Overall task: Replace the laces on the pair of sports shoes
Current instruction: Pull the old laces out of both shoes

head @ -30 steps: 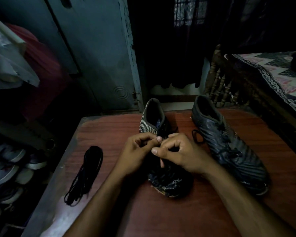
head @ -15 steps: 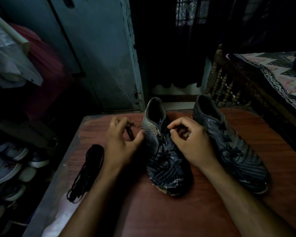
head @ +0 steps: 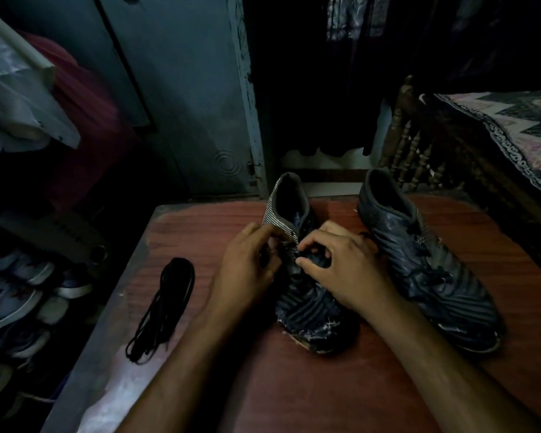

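Observation:
Two dark sports shoes stand on the reddish wooden table (head: 294, 385), toes toward me. The left shoe (head: 306, 310) has a striped collar and a worn toe. My left hand (head: 247, 273) is at its left side, fingers curled and pinching the collar edge near the top eyelets. My right hand (head: 344, 267) lies over the lacing area, fingers curled round the dark lace there. The right shoe (head: 428, 264) stands apart to the right, still laced. A bundle of black laces (head: 166, 304) lies on the table to the left.
A grey-blue door (head: 185, 104) stands behind the table. Several shoes sit on a rack (head: 19, 292) at the left, with clothes hanging above. A bed with a patterned cover (head: 512, 129) and a turned wooden frame is at the right.
Both hands had drawn apart to either side of the left shoe, the left holding a lace end. Now they have come back together over its top eyelets.

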{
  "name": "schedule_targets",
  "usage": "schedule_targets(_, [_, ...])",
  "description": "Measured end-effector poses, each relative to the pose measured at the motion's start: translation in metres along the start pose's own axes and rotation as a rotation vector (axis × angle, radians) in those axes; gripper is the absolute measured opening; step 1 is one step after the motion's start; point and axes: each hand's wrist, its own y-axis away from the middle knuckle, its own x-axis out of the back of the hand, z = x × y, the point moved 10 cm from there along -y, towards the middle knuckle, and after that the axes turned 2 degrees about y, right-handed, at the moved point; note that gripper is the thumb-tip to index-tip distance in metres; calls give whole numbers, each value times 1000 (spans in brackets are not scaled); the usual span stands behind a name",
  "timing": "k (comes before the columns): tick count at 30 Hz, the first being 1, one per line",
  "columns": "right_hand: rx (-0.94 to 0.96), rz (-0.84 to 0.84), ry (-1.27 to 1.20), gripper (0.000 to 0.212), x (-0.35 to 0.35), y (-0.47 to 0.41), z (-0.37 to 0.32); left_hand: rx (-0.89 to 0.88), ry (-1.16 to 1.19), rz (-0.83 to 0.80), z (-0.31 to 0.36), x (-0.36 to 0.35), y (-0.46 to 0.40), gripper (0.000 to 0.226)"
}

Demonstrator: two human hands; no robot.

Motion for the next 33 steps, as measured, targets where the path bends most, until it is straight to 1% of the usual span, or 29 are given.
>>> schedule_targets(4, [-6, -37, 69, 12, -8, 0, 1, 14, -3, 77, -4, 8, -3, 19])
schedule_targets(6, [-1, -46, 111, 10, -9, 1, -1, -51, -9, 46, 3, 4, -2, 17])
schedule_targets(8, [0, -38, 125, 8, -8, 2, -2, -82, -29, -26, 9, -4, -1, 25])
schedule_targets(10, [-7, -44, 97, 6, -8, 3, -2, -72, -34, -53, 9, -7, -1, 30])
schedule_targets(12, [-20, -65, 50, 7, -11, 3, -1, -71, -31, -45, 8, -5, -1, 32])
schedule_targets(15, [-21, -59, 3, 9, -12, 2, -1, -112, 1, -6, 13, -1, 0, 28])
schedule_targets(18, [10, -37, 0, 14, -10, 3, -3, -130, 14, 34, 15, 1, 0, 27])
schedule_targets(21, [56, -4, 15, 26, -5, 4, -9, -134, 14, 81, 15, 4, -1, 22])
schedule_targets(23, [85, 11, 40, 25, -2, 4, -13, -131, 13, 90, 15, 5, 0, 18])
schedule_targets(26, [103, 59, 42, 15, 4, 4, -16, -129, 29, 62, 17, 1, 1, 14])
schedule_targets(28, [101, 90, 15, 10, 7, 4, -15, -121, 18, 30, 18, -4, 1, 16])
schedule_targets(30, [90, 75, -31, 15, 6, 3, -13, -108, -7, 4, 17, -7, 1, 18])
schedule_targets(33, [91, 86, -48, 19, 5, 1, -12, -110, -21, -19, 16, -7, 1, 15])
